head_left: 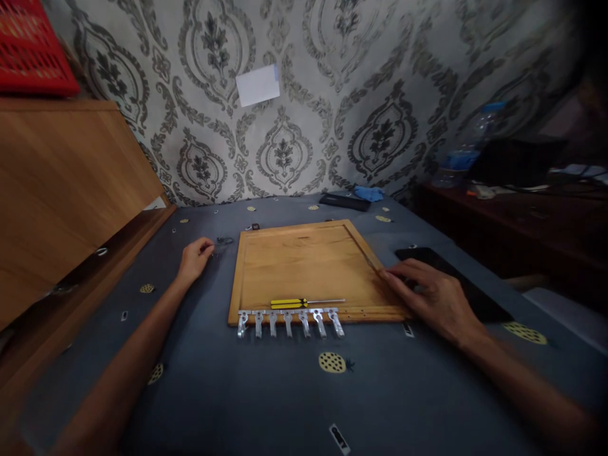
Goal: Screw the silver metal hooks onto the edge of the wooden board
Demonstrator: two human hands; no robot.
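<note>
A framed wooden panel point(294, 263) lies flat on the dark blue-grey cloth. My right hand point(430, 297) is at its right edge, with thumb and fingers closed on the frame near the front corner. Left of the panel, my left hand point(196, 259) rests low over the cloth, fingertips pinched together; whatever is between them is too small to make out. Just beyond those fingertips sits a small dark item point(225, 240). Several silver hinge-like metal pieces point(287, 323) line the panel's front edge, jutting towards me. Behind them a yellow-and-black screwdriver point(289, 303) lies on the panel, its shaft pointing right.
A black flat slab point(456, 282) lies partly behind my right hand. At the back are a black case point(344, 202) and a blue cloth point(369, 193). A wooden cabinet point(71, 190) borders the left; a dark table point(503, 221) with a plastic bottle point(468, 149) borders the right.
</note>
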